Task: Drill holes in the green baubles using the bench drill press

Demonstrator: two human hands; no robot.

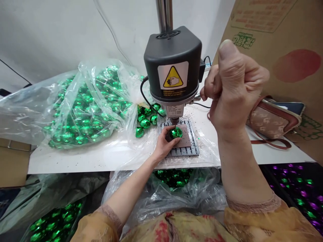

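Observation:
Under the chuck of a black bench drill press (173, 67), my left hand (165, 141) pinches a shiny green faceted ball (176, 133) between thumb and fingers. The ball rests on a pinkish-brown square pad (185, 139) on the slotted metal base (194, 148). The drill bit sits at or just above the ball's top; whether it touches I cannot tell. Raised to the right of the machine, my right hand (232, 80) is closed, its fingers curled toward the feed lever (197, 97). The fist hides most of the lever.
A clear plastic bag (83, 101) full of green balls lies on the white table (75, 161), with several loose balls (145, 123) at its mouth. At right are a strapped purse (275, 117) and a cardboard box (264, 40). Another open bag of green balls (174, 178) hangs below the table edge.

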